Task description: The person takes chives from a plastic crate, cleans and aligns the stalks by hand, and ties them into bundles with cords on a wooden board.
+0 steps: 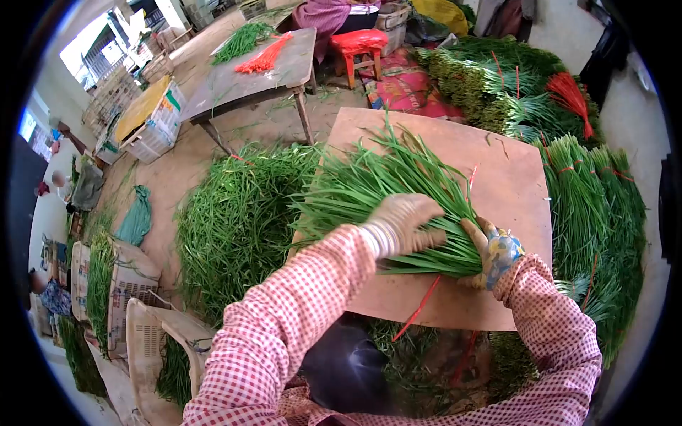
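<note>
A bundle of long green leaves (383, 184) lies spread across the brown board (355, 298). My left hand (408, 224), in a pale glove with a striped cuff, rests over the middle of the bundle, its fingers apart and slightly blurred. At the bundle's right end is my right hand (490, 252), in a glove with a blue and yellow pattern, with its fingers round the stalk ends. A red tie (418, 307) sticks out from under the leaves toward the board's front edge, and another red strip (472, 177) shows behind them.
Loose greens (238, 220) are heaped left of the board. Tied bundles (582, 206) stand along its right side. A grey table (256, 78) holds greens and red ties at the back, near a red stool (357, 42). A plastic crate (153, 341) is at lower left.
</note>
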